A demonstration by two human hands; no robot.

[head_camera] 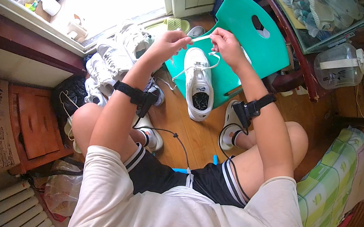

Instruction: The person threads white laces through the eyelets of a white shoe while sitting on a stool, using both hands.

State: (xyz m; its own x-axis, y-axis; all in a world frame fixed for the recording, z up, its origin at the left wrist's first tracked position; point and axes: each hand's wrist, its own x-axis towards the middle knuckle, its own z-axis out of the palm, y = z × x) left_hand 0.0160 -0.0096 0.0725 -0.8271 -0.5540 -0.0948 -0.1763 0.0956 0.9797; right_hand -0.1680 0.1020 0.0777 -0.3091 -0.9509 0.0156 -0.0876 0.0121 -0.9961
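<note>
A white Nike sneaker (197, 80) rests on the seat of a green plastic chair (225, 81), its heel towards me and its toe pointing away. Above the toe, a short stretch of white shoelace (201, 38) is pulled taut between my two hands. My left hand (170, 43) pinches one side of it with thumb and fingertips. The other side is pinched in my right hand (226, 47). From below my right hand a loop of lace curves down to the shoe's eyelets, and a loose end hangs off its left side.
Several white sneakers (109, 61) are heaped at the left by the doorway. Green slippers (173, 24) lie behind the chair. A glass tank (327, 22) and a clear plastic jug (341, 66) stand at the right. Black cables (178, 136) run from my forearm straps.
</note>
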